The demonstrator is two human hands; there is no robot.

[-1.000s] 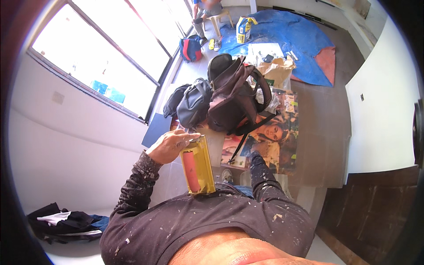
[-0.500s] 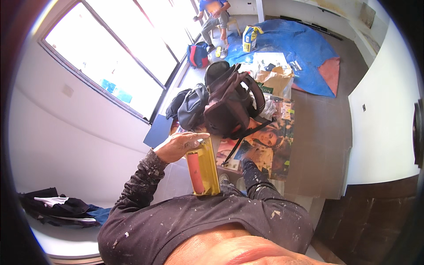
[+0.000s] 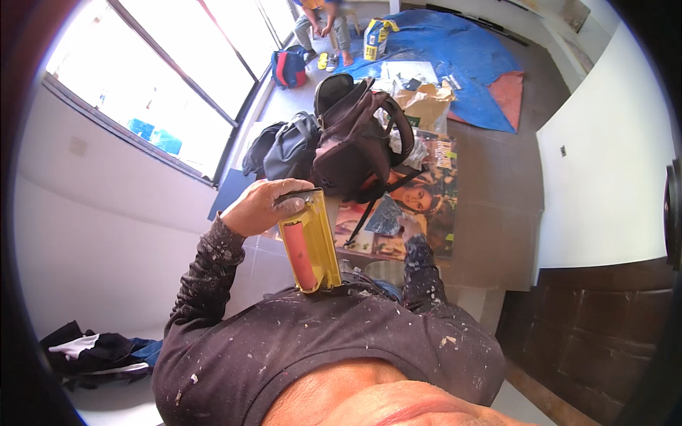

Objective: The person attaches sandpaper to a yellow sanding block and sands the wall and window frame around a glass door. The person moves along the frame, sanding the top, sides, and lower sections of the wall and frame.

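My left hand (image 3: 264, 206) is closed on the upper end of a yellow block-shaped tool (image 3: 321, 238), with its thumb and index finger at the top edge. A long pinkish-red handle (image 3: 298, 252) runs along the tool's open side. The tool stands upright in front of my chest, its lower end against or very close to my dark shirt. Lower and to the right, my right hand (image 3: 410, 227) pinches the edge of a dark grey sheet (image 3: 384, 216), which resembles sandpaper. The sheet is over the printed board; whether it touches the board I cannot tell.
A maroon-black backpack (image 3: 355, 145) and a dark grey bag (image 3: 293, 149) stand ahead on a printed board (image 3: 437, 234). Beyond are a paper bag (image 3: 430, 106), a blue tarp (image 3: 462, 57) and a yellow-blue sack (image 3: 376, 41). A seated person (image 3: 320, 21) is by the window. Clothes (image 3: 99, 351) lie at left.
My view has tilted, so the scene sits higher. The tool in my left hand has turned, showing more of its handle side. My right hand and the grey sheet now show more plainly.
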